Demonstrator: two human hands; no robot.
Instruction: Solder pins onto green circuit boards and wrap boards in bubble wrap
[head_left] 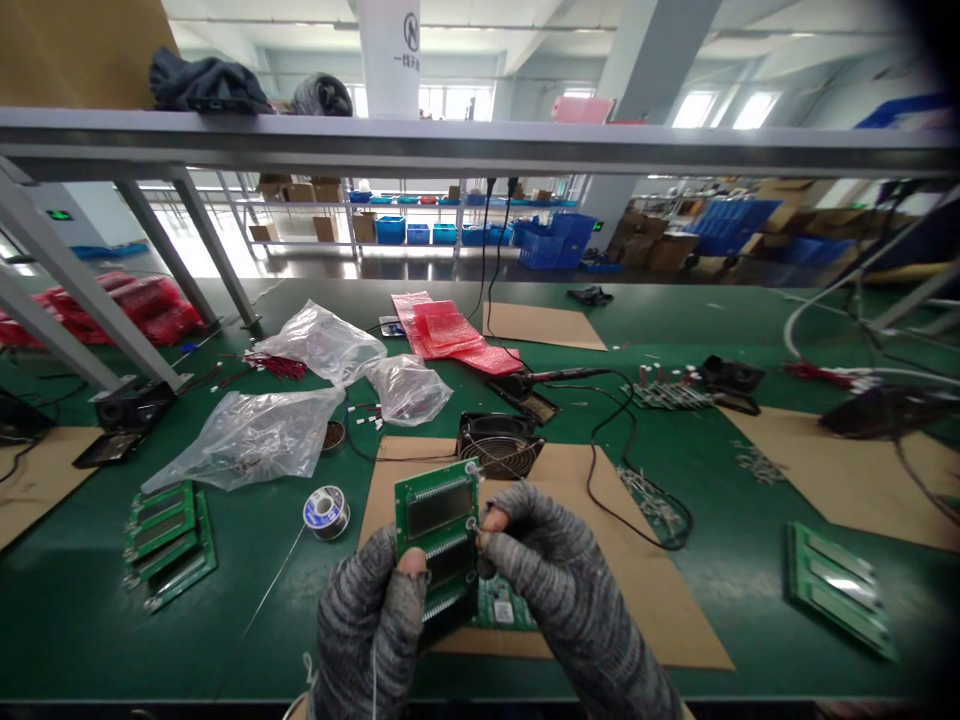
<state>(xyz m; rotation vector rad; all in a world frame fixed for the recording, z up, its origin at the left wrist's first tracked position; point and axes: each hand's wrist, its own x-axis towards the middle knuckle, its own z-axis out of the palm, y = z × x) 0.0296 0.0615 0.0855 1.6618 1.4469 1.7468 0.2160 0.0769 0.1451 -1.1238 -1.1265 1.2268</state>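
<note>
In the head view, the left hand (369, 610), in a grey fingerless glove, holds a green circuit board (439, 512) up over the near part of the table (277, 650). Its fingers are clamped on the board's left edge, with the thumb (412, 563) pressed flat on the face that shows two dark display panels. The board stands tilted, its face toward the camera.

The right hand (562, 565), gloved alike, is at the board's right edge. Its thumb and forefinger are drawn close together beside a small round fitting (472, 523) on that edge; I cannot tell whether they pinch it or something tiny between them. The other fingers of this hand are curled in.

Under the held board, another green board (504, 608) lies partly hidden on a cardboard sheet (667, 635). A black fan (499, 445) stands just behind the held board. To the left are a solder spool (326, 512) with a loose strand trailing toward the near edge, and a stack of display boards (171, 540). A second stack (838, 590) lies well apart on the right. Behind the fan is a soldering iron (555, 377) with a black cord.
</note>
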